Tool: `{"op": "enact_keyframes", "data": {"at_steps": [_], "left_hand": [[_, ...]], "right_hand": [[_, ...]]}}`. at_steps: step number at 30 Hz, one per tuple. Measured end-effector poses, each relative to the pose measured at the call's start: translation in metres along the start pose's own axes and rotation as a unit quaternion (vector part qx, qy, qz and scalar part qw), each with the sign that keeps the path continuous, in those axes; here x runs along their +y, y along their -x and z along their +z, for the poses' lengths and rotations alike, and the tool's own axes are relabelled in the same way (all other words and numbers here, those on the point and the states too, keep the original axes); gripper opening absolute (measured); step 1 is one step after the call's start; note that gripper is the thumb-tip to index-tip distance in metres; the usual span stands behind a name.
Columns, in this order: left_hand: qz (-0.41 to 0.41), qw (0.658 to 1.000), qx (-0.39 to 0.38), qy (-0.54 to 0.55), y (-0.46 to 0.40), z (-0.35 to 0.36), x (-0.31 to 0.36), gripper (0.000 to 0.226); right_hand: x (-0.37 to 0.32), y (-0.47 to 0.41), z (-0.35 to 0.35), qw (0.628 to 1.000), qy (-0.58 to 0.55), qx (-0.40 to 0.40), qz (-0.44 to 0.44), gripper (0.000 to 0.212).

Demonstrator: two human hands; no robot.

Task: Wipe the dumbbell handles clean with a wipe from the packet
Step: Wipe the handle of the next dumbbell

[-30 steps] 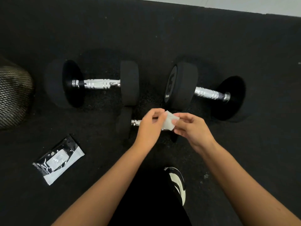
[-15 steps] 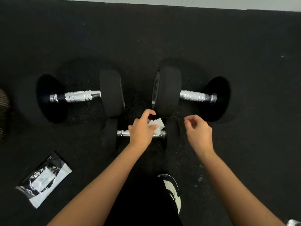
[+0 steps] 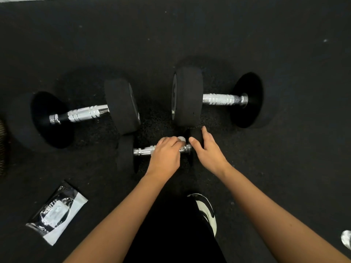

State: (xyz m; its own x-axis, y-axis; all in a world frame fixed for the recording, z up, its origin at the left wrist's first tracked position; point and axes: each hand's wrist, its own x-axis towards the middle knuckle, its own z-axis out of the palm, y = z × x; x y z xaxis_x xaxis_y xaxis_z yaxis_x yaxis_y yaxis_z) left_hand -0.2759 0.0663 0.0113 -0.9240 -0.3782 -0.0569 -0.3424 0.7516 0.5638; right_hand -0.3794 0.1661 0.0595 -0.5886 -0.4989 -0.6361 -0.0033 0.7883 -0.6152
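Observation:
Three black dumbbells with chrome handles lie on the dark floor. The small dumbbell [image 3: 144, 150] lies nearest me. My left hand [image 3: 165, 156] presses a white wipe [image 3: 181, 139] around its handle, and only a corner of the wipe shows past my fingers. My right hand [image 3: 207, 149] grips the small dumbbell's right weight [image 3: 195, 134]. A large dumbbell [image 3: 85, 114] lies at the left and another large dumbbell [image 3: 222, 99] lies at the right, both untouched. The black and white wipe packet [image 3: 57, 213] lies at the lower left.
My black trouser leg and a black and white shoe [image 3: 207, 211] are below my hands. A mesh object [image 3: 2, 149] shows at the left edge. A white object [image 3: 346, 240] sits at the lower right edge. A pale floor strip runs along the top left.
My left hand has come down onto the small dumbbell's handle with the wipe. My right hand, which let go of the wipe, now holds the small dumbbell's right weight.

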Motion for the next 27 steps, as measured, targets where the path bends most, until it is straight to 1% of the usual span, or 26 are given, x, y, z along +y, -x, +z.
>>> {"op": "enact_keyframes", "data": {"at_steps": [2,4,6,8,11,13,14,17,18,19,21,22,23,26,27], "left_hand": [[0.012,0.999,-0.018,0.023,0.002,-0.003,-0.002,0.029],[0.01,0.997,-0.06,0.041,-0.001,-0.006,-0.006,0.033],[-0.003,0.995,-0.09,0.05,-0.012,-0.007,-0.011,0.029],[-0.001,0.994,-0.098,0.045,-0.018,-0.009,-0.013,0.026],[0.068,0.995,-0.066,0.035,-0.009,-0.009,-0.017,0.029],[0.095,0.993,-0.049,0.045,0.001,-0.009,-0.02,0.03],[0.087,0.994,-0.046,0.047,0.002,-0.008,-0.02,0.03],[0.009,0.996,-0.058,0.063,-0.011,-0.004,-0.014,0.03],[0.007,0.996,-0.064,0.062,-0.013,-0.004,-0.01,0.031],[0.023,0.996,-0.063,0.06,-0.012,-0.004,-0.008,0.031],[0.077,0.994,-0.051,0.059,-0.004,-0.006,-0.01,0.033],[0.091,0.993,-0.046,0.057,0.001,-0.009,-0.013,0.033],[0.09,0.994,-0.04,0.049,0.003,-0.009,-0.018,0.032],[0.041,0.998,-0.038,0.032,-0.005,-0.006,-0.018,0.033],[0.047,0.998,-0.039,0.031,-0.007,-0.004,-0.015,0.034]], "right_hand": [[0.0,-0.001,-0.001,1.0,-0.014,-0.014,0.009,0.074],[0.001,-0.002,-0.002,0.999,-0.024,-0.023,0.016,0.075],[0.0,-0.003,-0.003,0.999,-0.036,-0.032,0.02,0.075],[0.0,-0.003,-0.003,0.997,-0.062,-0.048,0.029,0.074],[-0.001,-0.002,-0.003,0.993,-0.092,-0.063,0.038,0.07],[-0.002,-0.003,-0.003,0.993,-0.094,-0.058,0.039,0.069],[-0.002,-0.003,-0.002,0.993,-0.091,-0.057,0.039,0.069],[-0.004,-0.003,-0.002,0.994,-0.084,-0.055,0.041,0.07],[-0.004,-0.003,-0.001,0.994,-0.084,-0.054,0.042,0.07],[-0.004,-0.003,-0.001,0.994,-0.083,-0.053,0.04,0.07],[-0.003,-0.003,-0.001,0.995,-0.079,-0.055,0.036,0.071],[-0.003,-0.003,-0.001,0.995,-0.076,-0.057,0.035,0.071],[-0.003,-0.003,-0.001,0.995,-0.073,-0.058,0.033,0.071],[-0.004,-0.003,-0.001,0.995,-0.075,-0.055,0.036,0.071],[-0.004,-0.002,-0.001,0.995,-0.076,-0.052,0.035,0.071]]}}
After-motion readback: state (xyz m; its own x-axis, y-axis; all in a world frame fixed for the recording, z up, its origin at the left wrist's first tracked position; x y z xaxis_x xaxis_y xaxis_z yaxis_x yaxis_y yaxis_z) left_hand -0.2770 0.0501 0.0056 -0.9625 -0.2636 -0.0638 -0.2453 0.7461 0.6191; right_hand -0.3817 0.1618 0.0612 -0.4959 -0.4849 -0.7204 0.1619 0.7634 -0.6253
